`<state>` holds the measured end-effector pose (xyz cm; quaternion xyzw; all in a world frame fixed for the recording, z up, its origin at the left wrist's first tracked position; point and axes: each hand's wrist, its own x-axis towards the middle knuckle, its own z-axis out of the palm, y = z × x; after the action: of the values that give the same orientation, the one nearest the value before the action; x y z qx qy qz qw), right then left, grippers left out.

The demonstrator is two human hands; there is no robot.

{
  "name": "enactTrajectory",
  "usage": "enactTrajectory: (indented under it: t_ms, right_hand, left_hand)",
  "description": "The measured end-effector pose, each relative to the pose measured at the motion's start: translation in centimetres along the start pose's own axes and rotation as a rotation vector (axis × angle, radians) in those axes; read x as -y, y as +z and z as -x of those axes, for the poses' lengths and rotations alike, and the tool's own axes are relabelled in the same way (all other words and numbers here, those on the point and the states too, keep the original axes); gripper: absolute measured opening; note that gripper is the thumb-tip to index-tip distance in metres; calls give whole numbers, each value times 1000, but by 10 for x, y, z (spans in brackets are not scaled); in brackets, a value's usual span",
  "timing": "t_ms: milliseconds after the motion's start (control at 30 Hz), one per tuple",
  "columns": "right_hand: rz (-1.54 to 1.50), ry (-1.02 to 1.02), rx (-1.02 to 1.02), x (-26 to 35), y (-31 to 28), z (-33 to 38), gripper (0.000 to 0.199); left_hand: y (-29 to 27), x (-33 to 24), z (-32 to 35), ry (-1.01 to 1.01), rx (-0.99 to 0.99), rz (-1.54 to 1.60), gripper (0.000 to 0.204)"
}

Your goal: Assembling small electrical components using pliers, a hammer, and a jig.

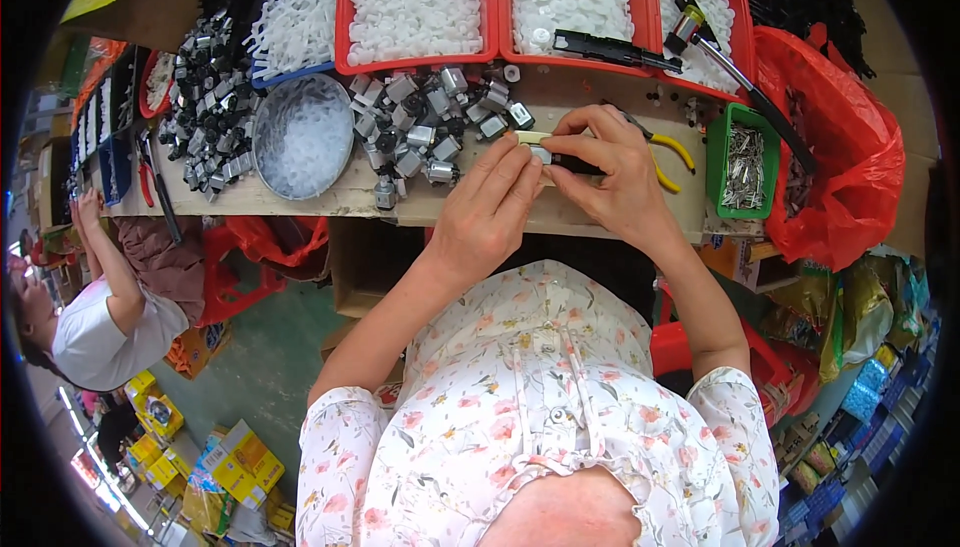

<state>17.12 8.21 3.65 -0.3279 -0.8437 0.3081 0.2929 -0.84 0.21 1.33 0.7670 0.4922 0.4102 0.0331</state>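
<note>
Both my hands meet over the near edge of the workbench point(430, 205), holding one small part point(534, 138) between them. It shows a cream strip, a silvery bit and a dark end; its exact kind is partly hidden by my fingers. My left hand point(482, 209) grips its left side with the fingers closed. The thumb and fingers of my right hand point(622, 175) pinch the dark end. Just left of them lies a pile of small silver motors point(410, 127). Yellow-handled pliers point(675, 150) rest beside my right hand.
Red trays point(495, 7) of white plastic pieces line the back, with a hammer point(740, 77) and black strip point(615, 50) across them. A round metal bowl point(262, 152), green bin of metal pins point(717, 162) and red bag point(850, 147) flank the workspace. A person point(115, 332) works at left.
</note>
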Motion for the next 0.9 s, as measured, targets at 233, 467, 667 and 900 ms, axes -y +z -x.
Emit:
enactTrajectory:
  t_ms: [233,467,667,900]
  right_hand:
    - [-37,-51,-71,-9,5,3,28]
    - [55,-48,-28,-3,0,0,25]
    - [103,-36,-13,2,-8,4,23]
    - [276,255,-353,2,-81,44,14]
  left_hand:
    - [0,-2,-1,7,11,10,25]
    - [6,2,3,3,2,5,28]
    - [6,1,2,22,-15,1,30]
    - [-32,-2,-16,-98,127,122,33]
